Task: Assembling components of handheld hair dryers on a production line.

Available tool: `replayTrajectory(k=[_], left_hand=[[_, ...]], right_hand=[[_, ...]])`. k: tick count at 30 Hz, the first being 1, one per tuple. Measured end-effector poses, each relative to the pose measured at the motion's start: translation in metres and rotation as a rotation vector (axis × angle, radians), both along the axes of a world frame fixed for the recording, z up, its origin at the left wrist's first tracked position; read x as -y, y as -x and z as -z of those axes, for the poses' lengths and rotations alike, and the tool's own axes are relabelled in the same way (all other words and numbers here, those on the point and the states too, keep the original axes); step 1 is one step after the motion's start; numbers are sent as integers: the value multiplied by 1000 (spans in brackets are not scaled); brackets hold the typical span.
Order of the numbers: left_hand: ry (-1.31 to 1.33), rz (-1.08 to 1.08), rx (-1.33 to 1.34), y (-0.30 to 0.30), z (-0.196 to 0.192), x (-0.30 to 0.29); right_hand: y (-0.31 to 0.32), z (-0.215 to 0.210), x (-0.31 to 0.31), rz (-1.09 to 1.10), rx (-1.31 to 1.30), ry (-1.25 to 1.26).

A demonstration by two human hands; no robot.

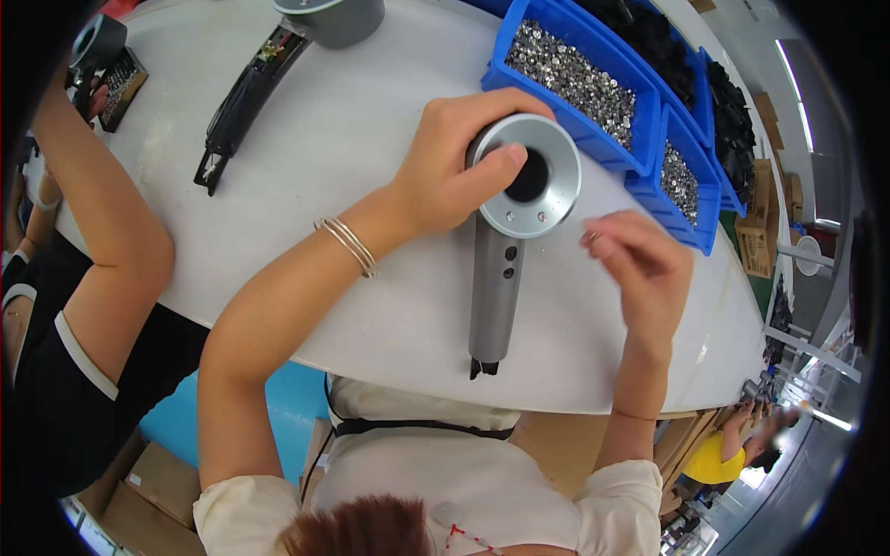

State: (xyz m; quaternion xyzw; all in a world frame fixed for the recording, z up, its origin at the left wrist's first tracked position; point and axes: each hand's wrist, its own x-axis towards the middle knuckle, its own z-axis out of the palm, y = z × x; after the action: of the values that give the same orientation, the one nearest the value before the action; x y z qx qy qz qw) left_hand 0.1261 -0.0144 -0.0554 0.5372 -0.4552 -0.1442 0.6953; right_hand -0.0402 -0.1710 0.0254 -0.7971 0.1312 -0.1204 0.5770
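A grey hair dryer [496,296] lies on the white table in front of me, its round head away from me and its handle toward me. My left hand [464,157] wraps round the head, the thumb resting on the silver ring by the dark central opening. Two small shiny round spots show low on the ring, and two dark buttons sit on the handle. Black prongs stick out of the handle's near end. Just right of the head, my right hand [644,264] is raised with thumb and forefinger pinched; whatever is between them is too small to name.
Blue bins [640,162] of small shiny metal parts stand at the far right, with black parts in bins behind. A second, opened hair dryer [250,97] lies at the far left. Another person's arm [111,204] reaches over the table's left edge. Cardboard boxes [760,222] stand beyond.
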Motion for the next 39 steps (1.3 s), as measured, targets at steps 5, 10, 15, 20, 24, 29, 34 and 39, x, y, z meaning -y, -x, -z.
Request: replayTrajectory(k=[5,10,15,20,24,29,34,39], left_hand=[[142,-34,-69,2,13,4],[87,-16,-26,4,9,3],[26,-16,15,2,8,-3],[-11,19,-10,4,3,-2],[-8,5,30,3,5,-4],[-39,-24,38,3,3,-3],[-36,-10,17,2,1,-2],[24,-131,3,17,-1,-7]], right_hand=[[13,16,-37,-105,3,319],[5,39,-42,-197,392,812],[1,48,-42,-257,504,964],[15,52,-39,-307,469,1202],[12,50,-44,-322,525,1343],[5,36,-35,-430,365,1097],[1,68,-51,-230,489,736],[11,55,-76,39,-200,-597]])
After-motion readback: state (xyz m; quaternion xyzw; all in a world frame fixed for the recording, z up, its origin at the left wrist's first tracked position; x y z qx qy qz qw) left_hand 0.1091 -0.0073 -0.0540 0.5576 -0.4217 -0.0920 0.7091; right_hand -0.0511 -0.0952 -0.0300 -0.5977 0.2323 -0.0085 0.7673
